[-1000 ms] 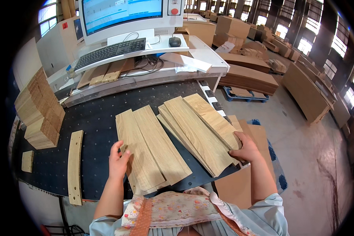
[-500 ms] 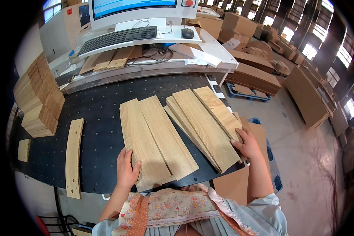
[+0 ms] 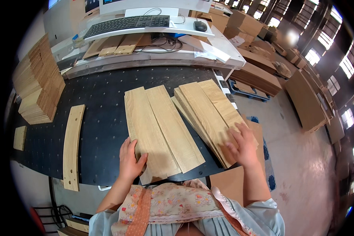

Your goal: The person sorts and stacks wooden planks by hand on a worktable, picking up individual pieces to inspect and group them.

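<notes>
Two stacks of light wood-grain boards lie side by side on a black dotted worktable (image 3: 102, 118). The left boards (image 3: 155, 126) lean slightly, their top ones fanned apart. My left hand (image 3: 131, 159) rests at their lower left edge, fingers forward and thumb apart. The right boards (image 3: 202, 114) are slanted and unevenly stacked. My right hand (image 3: 242, 145) is over their lower right part, fingers spread, with the palm side hidden; whether it touches the top board I cannot tell. Further left lies a single curved wooden strip (image 3: 72, 147) with holes.
At the far left stand tall piled wood blocks (image 3: 39, 82) and a small wood piece (image 3: 20, 137). Behind the table is a white desk with a keyboard (image 3: 126, 26), a mouse (image 3: 200, 26) and cables. Cardboard stacks (image 3: 255, 76) on a blue pallet are to the right.
The right stack's top boards have come closer together. My right hand has shifted from the stack's right edge to over the boards. My left hand stays by the left stack; the view has tilted down.
</notes>
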### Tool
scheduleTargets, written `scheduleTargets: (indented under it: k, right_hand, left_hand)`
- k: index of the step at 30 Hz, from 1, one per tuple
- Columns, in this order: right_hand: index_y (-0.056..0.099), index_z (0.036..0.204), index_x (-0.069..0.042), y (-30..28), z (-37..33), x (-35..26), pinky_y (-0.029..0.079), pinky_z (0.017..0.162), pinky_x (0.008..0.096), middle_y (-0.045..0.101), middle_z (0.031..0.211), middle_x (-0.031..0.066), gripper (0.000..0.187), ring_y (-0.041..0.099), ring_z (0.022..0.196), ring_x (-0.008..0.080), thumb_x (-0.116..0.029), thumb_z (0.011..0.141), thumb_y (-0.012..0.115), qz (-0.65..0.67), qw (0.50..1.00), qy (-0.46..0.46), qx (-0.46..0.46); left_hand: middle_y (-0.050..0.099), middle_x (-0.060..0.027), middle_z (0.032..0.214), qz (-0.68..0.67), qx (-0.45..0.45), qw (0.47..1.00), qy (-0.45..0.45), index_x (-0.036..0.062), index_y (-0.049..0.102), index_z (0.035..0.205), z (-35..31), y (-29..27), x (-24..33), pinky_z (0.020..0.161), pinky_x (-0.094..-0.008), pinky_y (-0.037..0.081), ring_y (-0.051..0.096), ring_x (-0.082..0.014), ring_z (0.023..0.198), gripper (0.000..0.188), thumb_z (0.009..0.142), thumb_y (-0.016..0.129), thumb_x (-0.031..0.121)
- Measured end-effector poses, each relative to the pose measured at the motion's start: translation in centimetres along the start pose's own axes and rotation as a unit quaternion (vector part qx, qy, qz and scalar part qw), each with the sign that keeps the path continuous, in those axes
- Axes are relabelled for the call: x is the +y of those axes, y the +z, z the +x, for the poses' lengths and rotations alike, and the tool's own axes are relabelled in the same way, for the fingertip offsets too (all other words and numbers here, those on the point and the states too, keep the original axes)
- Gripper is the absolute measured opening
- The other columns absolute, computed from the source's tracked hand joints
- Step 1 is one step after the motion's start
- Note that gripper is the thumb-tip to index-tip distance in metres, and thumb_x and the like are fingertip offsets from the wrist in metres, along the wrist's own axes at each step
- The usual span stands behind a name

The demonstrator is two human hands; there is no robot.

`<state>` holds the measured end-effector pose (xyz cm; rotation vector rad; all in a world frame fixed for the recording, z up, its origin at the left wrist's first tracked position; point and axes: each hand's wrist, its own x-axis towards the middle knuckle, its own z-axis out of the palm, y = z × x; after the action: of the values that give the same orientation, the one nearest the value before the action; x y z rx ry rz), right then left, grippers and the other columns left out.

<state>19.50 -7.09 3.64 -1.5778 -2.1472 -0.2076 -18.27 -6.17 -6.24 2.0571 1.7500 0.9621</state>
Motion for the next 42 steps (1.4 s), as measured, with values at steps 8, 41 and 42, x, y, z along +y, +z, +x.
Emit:
scheduleTargets:
  k: [8,41,42]
  right_hand:
    - [0.037,0.133,0.001,8.4,1.3,-10.6,0.033,0.104,0.0440,0.037,0.135,0.0310,0.080,0.037,0.126,0.0426,-0.041,0.075,0.071,0.127,0.976,0.078,-0.161]
    - [0.046,0.121,0.002,10.0,1.2,-12.5,0.049,0.085,0.0331,0.059,0.113,0.0152,0.041,0.059,0.100,0.0212,0.010,0.081,0.053,0.772,0.520,0.351,-0.103]
    - [0.044,0.122,0.003,10.3,1.4,-12.3,0.048,0.086,0.0333,0.058,0.114,0.0160,0.043,0.059,0.100,0.0209,0.009,0.080,0.054,0.774,0.515,0.348,-0.122]
  left_hand:
    - [0.039,-0.0265,0.135,0.023,-0.018,0.999,-0.033,0.0007,0.041,0.130,0.3,0.0,0.4,0.110,-0.0513,0.013,0.029,-0.0392,0.132,0.067,0.076,0.069,0.030]
    - [0.056,-0.0173,0.113,-0.653,-0.083,0.686,-0.310,-0.0007,0.035,0.129,0.3,-3.2,-0.9,0.084,-0.0387,0.052,0.060,-0.0256,0.100,0.057,0.077,0.056,-0.011]
    - [0.057,-0.0173,0.113,-0.661,-0.076,0.680,-0.309,-0.0009,0.036,0.128,0.2,-3.2,-0.8,0.084,-0.0386,0.052,0.060,-0.0256,0.100,0.056,0.077,0.056,-0.010]
